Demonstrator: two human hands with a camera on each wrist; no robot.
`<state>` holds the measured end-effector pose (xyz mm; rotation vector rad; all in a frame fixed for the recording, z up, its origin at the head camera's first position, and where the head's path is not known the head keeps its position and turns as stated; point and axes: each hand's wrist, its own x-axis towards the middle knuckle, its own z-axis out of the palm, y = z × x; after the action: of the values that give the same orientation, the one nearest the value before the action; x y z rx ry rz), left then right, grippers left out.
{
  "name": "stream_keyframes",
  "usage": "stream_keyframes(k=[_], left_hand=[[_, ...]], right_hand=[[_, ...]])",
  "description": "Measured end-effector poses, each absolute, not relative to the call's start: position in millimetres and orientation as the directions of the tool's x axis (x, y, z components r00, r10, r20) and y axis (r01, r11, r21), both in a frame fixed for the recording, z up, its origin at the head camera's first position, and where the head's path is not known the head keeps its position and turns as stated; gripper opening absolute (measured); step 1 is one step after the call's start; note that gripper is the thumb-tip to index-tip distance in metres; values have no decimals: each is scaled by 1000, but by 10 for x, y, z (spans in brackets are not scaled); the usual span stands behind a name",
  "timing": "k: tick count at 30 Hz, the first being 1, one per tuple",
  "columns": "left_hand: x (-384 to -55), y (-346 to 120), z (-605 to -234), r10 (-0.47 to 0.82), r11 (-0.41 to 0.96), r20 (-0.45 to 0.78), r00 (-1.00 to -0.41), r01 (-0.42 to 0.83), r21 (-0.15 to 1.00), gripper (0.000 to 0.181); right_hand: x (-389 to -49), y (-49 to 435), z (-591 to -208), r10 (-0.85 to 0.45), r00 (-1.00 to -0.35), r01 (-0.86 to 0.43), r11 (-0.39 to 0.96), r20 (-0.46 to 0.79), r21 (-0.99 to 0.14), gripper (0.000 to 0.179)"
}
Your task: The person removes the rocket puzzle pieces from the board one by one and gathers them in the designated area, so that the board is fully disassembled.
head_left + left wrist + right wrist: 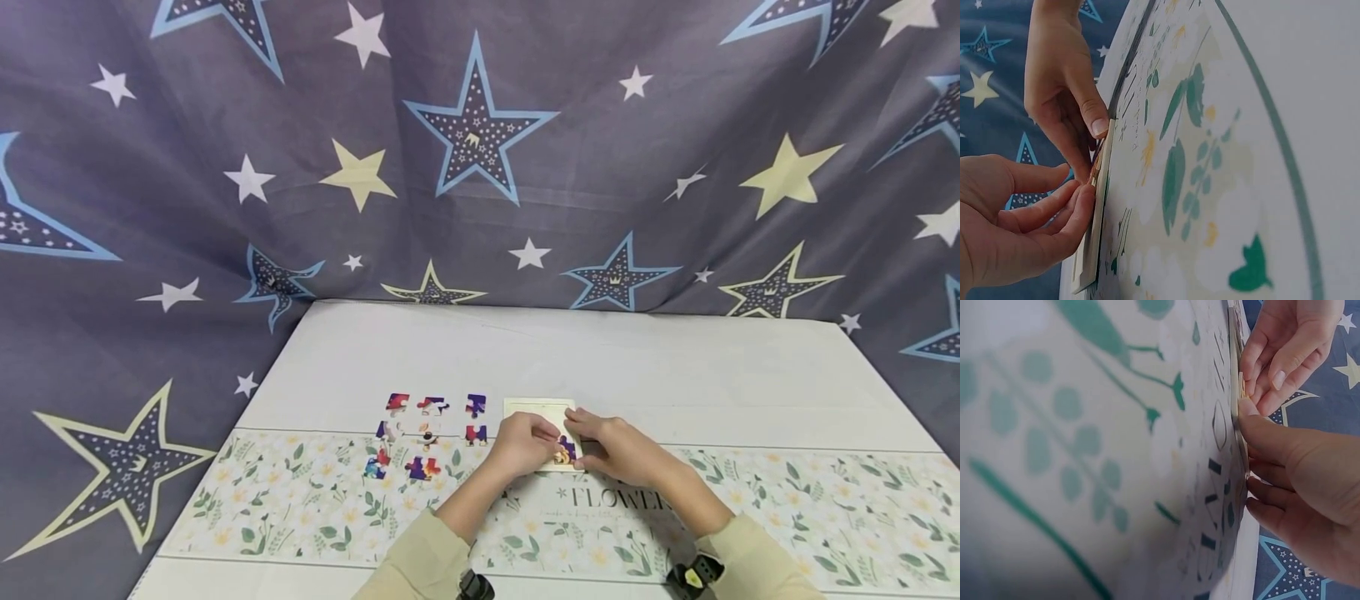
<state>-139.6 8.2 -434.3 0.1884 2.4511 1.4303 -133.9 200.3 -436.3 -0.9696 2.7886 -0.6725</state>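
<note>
A small pale puzzle tray [542, 403] lies on the table with a purple-and-yellow jigsaw piece [566, 451] at its near right corner. My left hand [522, 443] has its fingertips at this piece, pinching its left side; in the left wrist view the piece [1095, 164] leans slightly up from the tray. With thumb and fingers spread along the right edge of the tray, my right hand [624, 450] grips it. The right thumb [1249, 407] sits right beside the piece in the right wrist view.
Several loose jigsaw pieces [423, 468] lie in rough rows left of the tray. A floral printed strip [300, 500] runs across the white table [675, 367]. Behind the table hangs a grey curtain [570, 225] with stars.
</note>
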Motion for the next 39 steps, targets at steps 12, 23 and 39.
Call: stream_keyframes(k=[12, 23, 39], left_hand=[[-1395, 60, -4347, 286, 482, -217, -933, -56, 875, 15], [-1396, 44, -4352, 294, 469, -204, -934, -45, 882, 14], [-1370, 68, -4349, 220, 434, -171, -960, -61, 899, 11]], right_hand=[[-1348, 1970, -4366, -656, -752, -612, 664, 59, -429, 51], [-1363, 1948, -4366, -657, -752, -604, 662, 44, -443, 52], [-1379, 1955, -4391, -663, -746, -610, 645, 60, -459, 54]])
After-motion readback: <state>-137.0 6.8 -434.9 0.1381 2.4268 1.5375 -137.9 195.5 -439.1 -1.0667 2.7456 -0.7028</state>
